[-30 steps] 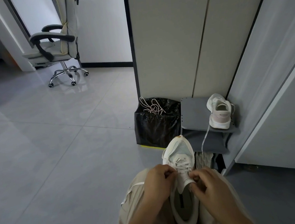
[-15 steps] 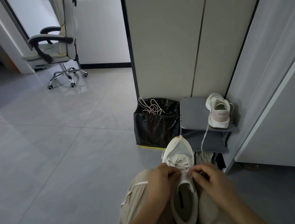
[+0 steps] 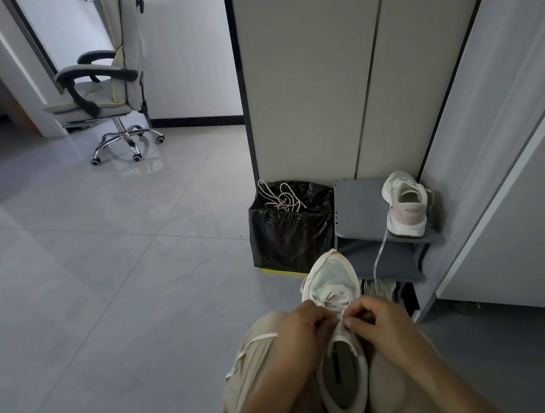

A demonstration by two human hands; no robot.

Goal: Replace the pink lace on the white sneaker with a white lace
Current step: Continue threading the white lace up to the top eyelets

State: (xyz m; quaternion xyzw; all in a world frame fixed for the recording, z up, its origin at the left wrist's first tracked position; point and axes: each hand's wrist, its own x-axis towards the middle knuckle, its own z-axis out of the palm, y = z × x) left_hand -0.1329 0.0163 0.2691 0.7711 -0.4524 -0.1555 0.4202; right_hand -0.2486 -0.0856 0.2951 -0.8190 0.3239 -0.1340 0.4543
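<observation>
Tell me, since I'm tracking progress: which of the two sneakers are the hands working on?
The sneaker on the person's lap, left hand and right hand pinching at its lacing. The other sneaker stands untouched on the grey shelf.

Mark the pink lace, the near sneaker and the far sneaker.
pink lace (image 3: 282, 199): head view, middle of the tangle.
near sneaker (image 3: 333, 275): head view, mesh toe box.
far sneaker (image 3: 408, 214): head view, pink heel panel.
</observation>
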